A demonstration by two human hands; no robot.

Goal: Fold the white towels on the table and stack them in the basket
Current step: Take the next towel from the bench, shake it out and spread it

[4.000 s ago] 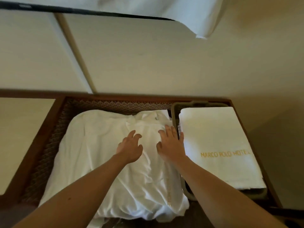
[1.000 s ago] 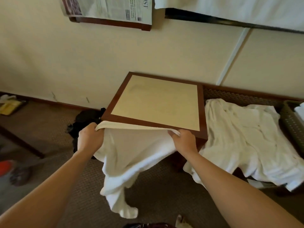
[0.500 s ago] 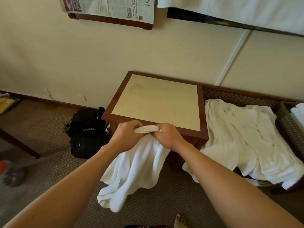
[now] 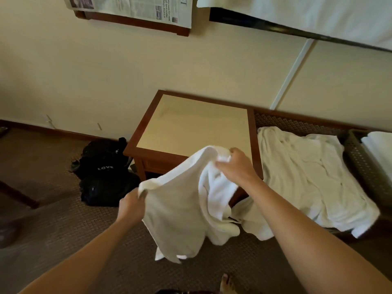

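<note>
We grip one white towel (image 4: pixel 180 211) with our left hand (image 4: pixel 131 205) and right hand (image 4: pixel 235 166), by the tabletop's (image 4: pixel 197 128) front edge.

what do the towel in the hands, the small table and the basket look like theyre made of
Towel: soft white terry-like cloth, matte, draping in limp folds. Small table: dark reddish wood frame, slightly glossy, with a pale smooth inset top, possibly laminate. Basket: grey-brown openwork weave, plastic or wicker; cannot tell which.
</note>
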